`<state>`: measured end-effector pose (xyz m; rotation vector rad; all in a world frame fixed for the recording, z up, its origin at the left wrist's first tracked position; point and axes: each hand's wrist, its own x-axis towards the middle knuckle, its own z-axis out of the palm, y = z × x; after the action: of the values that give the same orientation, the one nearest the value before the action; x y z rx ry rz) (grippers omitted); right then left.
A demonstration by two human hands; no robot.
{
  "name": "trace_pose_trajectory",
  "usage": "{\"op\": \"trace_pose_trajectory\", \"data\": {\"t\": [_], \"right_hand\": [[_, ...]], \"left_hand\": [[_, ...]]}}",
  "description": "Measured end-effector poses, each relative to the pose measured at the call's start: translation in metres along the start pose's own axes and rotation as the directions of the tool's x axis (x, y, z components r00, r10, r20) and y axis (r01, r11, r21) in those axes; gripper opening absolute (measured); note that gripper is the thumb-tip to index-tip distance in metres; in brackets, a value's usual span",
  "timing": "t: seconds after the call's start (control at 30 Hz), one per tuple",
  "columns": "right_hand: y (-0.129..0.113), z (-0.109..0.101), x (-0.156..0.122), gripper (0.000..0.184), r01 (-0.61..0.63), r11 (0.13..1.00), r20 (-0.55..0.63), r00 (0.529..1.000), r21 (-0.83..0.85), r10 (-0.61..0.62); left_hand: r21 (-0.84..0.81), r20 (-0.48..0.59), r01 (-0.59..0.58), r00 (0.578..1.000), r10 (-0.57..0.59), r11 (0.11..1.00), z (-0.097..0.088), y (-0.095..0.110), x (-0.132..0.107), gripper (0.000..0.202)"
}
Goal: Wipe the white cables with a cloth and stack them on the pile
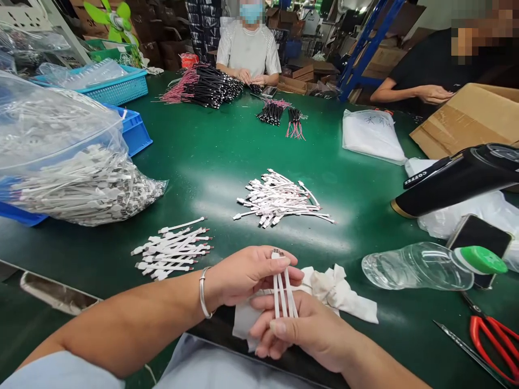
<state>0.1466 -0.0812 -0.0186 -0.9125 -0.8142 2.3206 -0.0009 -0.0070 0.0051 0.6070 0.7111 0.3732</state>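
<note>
Several short white cables (284, 294) are held side by side between my two hands, close to the table's front edge. My left hand (253, 273) pinches their upper ends, where metal plugs show. Lower down, my right hand (308, 327) is closed on the same cables, its thumb lying across them. Just beyond my hands a loose pile of white cables (279, 200) lies mid-table. To the left is a smaller pile of white cables (174, 248), roughly lined up, with reddish tips. Under and beside my hands is a crumpled white cloth (344, 297).
At left a clear bag (81, 189) of cables rests on a blue bin (135, 132). On the right are a water bottle (417, 266), black tumbler (458, 181), phone (480, 237), tweezers (466, 348) and red-handled scissors (492, 337). Two people work across the table by black cable bundles (211, 86) and a carton (470, 119).
</note>
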Motion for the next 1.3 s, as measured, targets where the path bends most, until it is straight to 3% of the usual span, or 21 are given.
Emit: {"op": "trace_pose_trajectory", "data": {"t": [0.1,0.3,0.67,0.93,1.3], "right_hand": [[-0.003,-0.0004,-0.0008,0.037,-0.013,1.0,-0.012,1.0,-0.027,0.013],[-0.0043,0.0003,-0.0015,0.043,-0.001,0.999,-0.156,0.988,0.052,0.009],[-0.0025,0.0038,0.0027,0.042,0.049,0.984,-0.161,0.987,0.169,-0.021],[-0.0034,0.0028,-0.0005,0.044,0.036,0.995,-0.138,0.99,0.09,-0.024],[-0.0039,0.0009,0.0007,0.037,0.028,0.999,-0.106,0.994,0.02,-0.026]], "left_hand": [[-0.021,-0.057,0.006,0.998,-0.007,1.0,0.0,0.002,-0.0008,0.035],[-0.004,-0.142,-0.029,0.99,0.028,1.0,0.0006,0.0047,-0.0006,0.04],[0.018,-0.03,-0.115,0.993,0.115,0.993,-0.0017,0.0017,-0.0056,0.066],[-0.023,-0.008,-0.083,0.997,0.083,0.996,0.0,0.0077,-0.0061,0.074],[0.014,0.015,-0.1,0.995,0.1,0.995,-0.0025,0.0065,-0.006,0.066]]}}
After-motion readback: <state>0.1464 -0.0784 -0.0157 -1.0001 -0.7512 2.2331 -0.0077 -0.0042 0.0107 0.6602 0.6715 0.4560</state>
